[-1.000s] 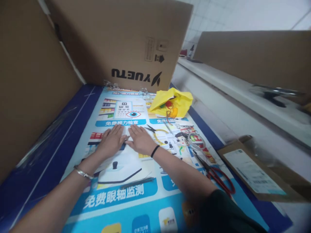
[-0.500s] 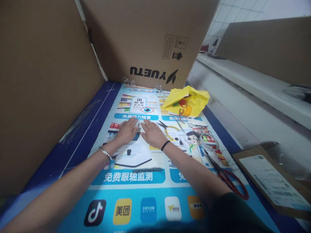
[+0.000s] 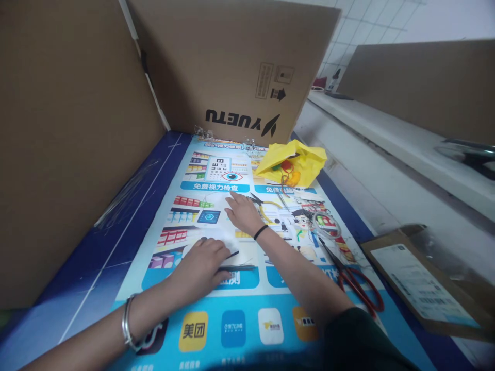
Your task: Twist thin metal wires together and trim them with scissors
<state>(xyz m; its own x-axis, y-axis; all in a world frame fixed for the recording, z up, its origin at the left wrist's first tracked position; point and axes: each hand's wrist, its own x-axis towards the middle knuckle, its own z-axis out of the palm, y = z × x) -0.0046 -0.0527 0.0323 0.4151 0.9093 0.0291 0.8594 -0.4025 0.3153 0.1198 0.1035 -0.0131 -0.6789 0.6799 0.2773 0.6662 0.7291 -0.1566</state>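
Observation:
My left hand lies low over the printed mat, its thumb and fingers apart around the left end of a bundle of thin dark wires. Whether it touches the wires I cannot tell. Farther forward, my right hand rests on the mat with fingers stretched out. A faint thin wire seems to curve by its fingertips. Just right of that hand lie yellow-handled pliers, and tweezers are beside them.
An open yellow bag with colourful pieces sits at the back right. Nearer are a clear ring-shaped coil, red-handled scissors and a labelled cardboard packet. Loose wires lie at left. Cardboard panels stand behind and left.
My left hand has moved back toward me, from beside my right hand to the dark wires. The right hand stays in nearly the same place. The view has shifted slightly.

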